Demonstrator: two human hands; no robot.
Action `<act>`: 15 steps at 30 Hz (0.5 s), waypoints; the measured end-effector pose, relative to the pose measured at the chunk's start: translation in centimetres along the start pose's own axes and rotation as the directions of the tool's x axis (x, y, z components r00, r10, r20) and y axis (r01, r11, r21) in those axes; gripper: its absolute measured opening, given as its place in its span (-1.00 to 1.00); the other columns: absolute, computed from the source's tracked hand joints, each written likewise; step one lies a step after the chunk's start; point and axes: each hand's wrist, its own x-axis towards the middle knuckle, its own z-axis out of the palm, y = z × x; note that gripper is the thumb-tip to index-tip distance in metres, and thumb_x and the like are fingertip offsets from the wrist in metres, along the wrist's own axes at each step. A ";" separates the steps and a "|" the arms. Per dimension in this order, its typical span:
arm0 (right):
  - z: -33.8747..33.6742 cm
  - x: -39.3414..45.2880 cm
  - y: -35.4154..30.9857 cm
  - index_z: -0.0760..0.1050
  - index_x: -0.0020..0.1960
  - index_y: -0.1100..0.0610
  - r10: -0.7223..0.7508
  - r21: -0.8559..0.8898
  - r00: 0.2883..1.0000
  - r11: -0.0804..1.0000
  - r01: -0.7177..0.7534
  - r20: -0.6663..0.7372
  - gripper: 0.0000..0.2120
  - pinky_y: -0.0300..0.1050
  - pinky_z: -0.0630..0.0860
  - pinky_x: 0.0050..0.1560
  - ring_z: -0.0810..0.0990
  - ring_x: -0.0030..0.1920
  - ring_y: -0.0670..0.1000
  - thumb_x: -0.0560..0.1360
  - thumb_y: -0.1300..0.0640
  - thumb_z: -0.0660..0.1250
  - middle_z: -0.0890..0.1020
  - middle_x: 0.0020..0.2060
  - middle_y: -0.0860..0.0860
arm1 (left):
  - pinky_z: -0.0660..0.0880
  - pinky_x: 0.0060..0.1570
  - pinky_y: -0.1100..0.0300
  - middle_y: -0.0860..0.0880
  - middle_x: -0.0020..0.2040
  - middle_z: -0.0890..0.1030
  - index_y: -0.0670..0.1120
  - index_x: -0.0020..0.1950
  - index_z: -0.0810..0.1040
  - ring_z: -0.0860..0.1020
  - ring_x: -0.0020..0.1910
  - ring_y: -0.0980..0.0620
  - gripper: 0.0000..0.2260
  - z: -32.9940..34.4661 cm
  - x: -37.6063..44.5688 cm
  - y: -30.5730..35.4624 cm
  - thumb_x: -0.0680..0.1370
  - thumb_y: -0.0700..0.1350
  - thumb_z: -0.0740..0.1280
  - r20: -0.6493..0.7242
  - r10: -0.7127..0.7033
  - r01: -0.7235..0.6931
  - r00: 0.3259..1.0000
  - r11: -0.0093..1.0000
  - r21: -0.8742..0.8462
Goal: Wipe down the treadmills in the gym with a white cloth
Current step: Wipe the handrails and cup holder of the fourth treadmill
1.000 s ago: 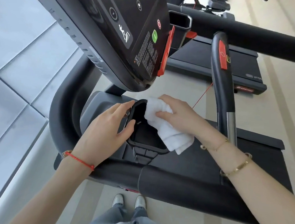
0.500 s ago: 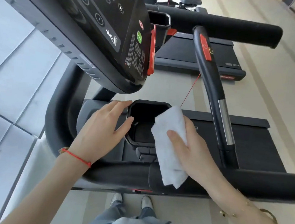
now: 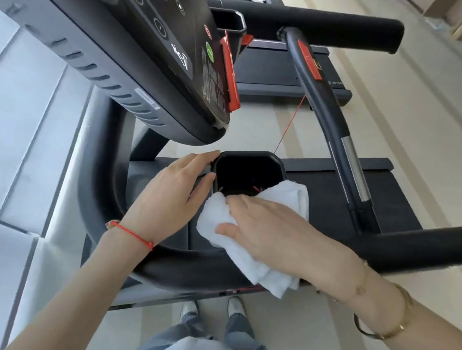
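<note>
On treadmill (image 3: 125, 221): two hands, one white cloth (image 3: 245, 257), one cupholder (image 3: 248, 173).

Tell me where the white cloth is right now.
In the head view, the cloth lies low and centre, pressed under the right hand against the near rim of the black cup holder, beside the left hand.
</note>
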 end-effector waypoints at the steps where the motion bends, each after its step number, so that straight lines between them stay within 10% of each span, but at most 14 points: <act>1: 0.0 0.0 -0.1 0.27 -0.04 0.07 0.017 -0.008 1.000 1.000 -0.017 0.007 -0.68 -0.15 0.14 -0.22 0.42 -0.17 -0.01 0.59 -0.19 0.03 0.40 -0.20 -0.10 | 0.53 0.09 0.00 -0.02 0.16 0.58 -0.07 0.47 0.38 0.58 0.06 -0.06 -0.62 0.1 -0.1 -0.1 0.64 -0.10 0.21 0.007 -0.003 0.003 1.000 1.000 -0.016; 5: -1.3 -2.0 2.8 0.49 0.15 0.16 -0.094 0.029 0.995 0.995 0.095 -0.014 -0.63 -0.07 0.45 0.00 0.56 0.02 0.02 0.59 -0.08 0.09 0.60 0.01 0.01 | 0.52 0.11 -0.08 -0.03 0.17 0.58 -0.05 0.48 0.34 0.57 0.13 -0.07 -0.60 0.2 -0.1 -0.4 0.64 -0.08 0.20 0.013 0.005 -0.004 1.000 1.000 -0.022; 10: -2.3 -2.7 4.4 0.60 -0.06 0.25 -0.234 -0.061 0.960 0.972 0.227 -0.154 -0.50 -0.10 0.54 -0.12 0.65 -0.17 0.06 0.61 -0.08 0.03 0.66 -0.20 0.07 | 0.50 0.15 -0.08 -0.01 0.21 0.57 -0.02 0.50 0.32 0.55 0.18 -0.06 -0.59 0.3 -0.2 -0.4 0.64 -0.05 0.18 0.011 -0.003 0.004 1.000 0.999 -0.033; 15: -0.3 0.8 1.1 0.21 -0.23 0.01 -0.056 -0.116 0.998 0.992 0.054 -0.006 -0.61 -0.06 0.26 -0.24 0.45 -0.30 0.01 0.57 -0.26 -0.03 0.42 -0.33 -0.11 | 0.51 0.14 -0.03 0.01 0.15 0.59 -0.04 0.47 0.36 0.56 0.14 -0.01 -0.61 0.5 -0.1 -0.2 0.62 -0.10 0.22 -0.013 -0.030 0.029 0.999 0.996 -0.090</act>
